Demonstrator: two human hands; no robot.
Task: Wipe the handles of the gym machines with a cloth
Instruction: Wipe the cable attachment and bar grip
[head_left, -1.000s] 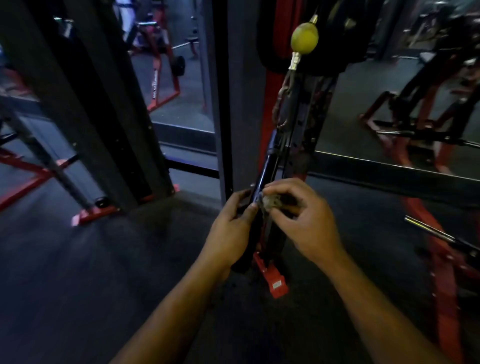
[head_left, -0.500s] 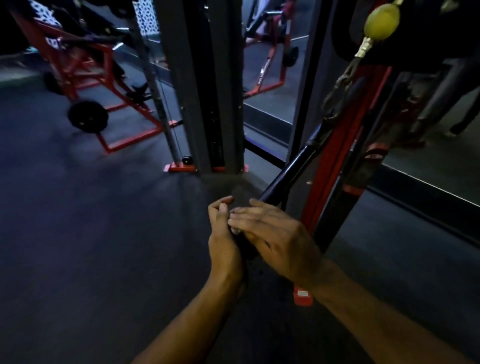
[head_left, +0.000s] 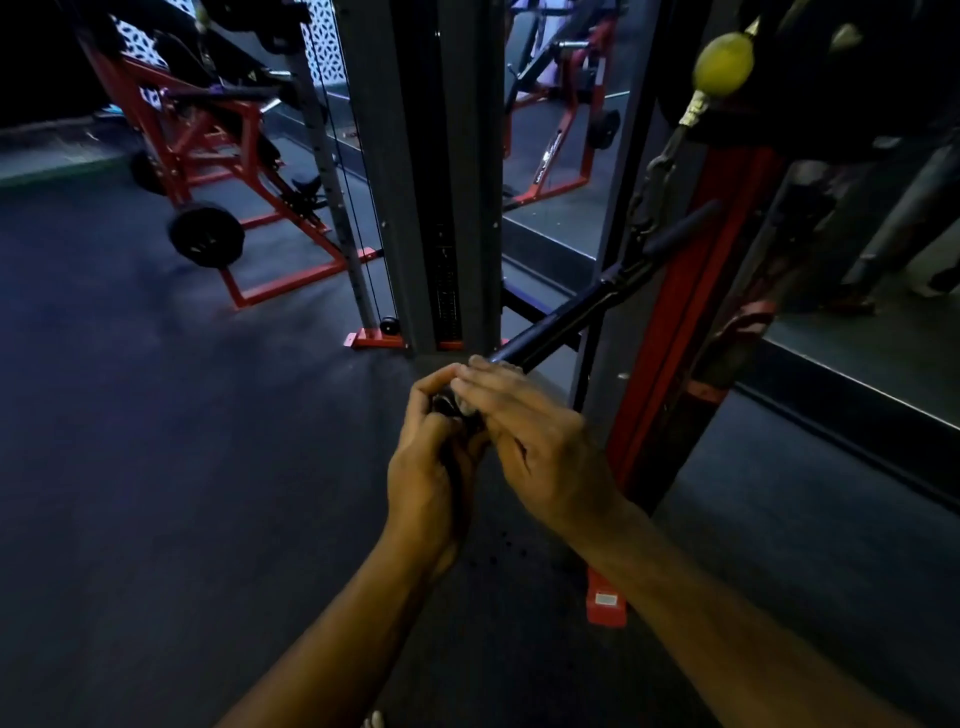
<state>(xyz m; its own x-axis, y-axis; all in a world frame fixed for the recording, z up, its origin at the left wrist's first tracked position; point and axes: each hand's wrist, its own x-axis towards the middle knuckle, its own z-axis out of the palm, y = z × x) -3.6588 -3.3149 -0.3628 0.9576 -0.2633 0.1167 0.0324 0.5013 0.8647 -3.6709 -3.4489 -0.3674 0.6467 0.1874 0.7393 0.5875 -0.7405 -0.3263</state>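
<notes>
Left hand (head_left: 434, 467): grips bar handle (head_left: 550, 325) end — keep it steady.
Right hand (head_left: 540, 441): presses cloth (head_left: 464, 407) there — rub around it.

The bar handle (head_left: 550, 327) is black with a slight sheen, like smooth rubber or coated metal. A dull metal chain (head_left: 657, 171) hangs above it under a matt yellow ball (head_left: 724, 65). The upright posts (head_left: 467, 182) are matt grey painted metal. The floor (head_left: 182, 467) looks like dark, finely grained rubber.
</notes>
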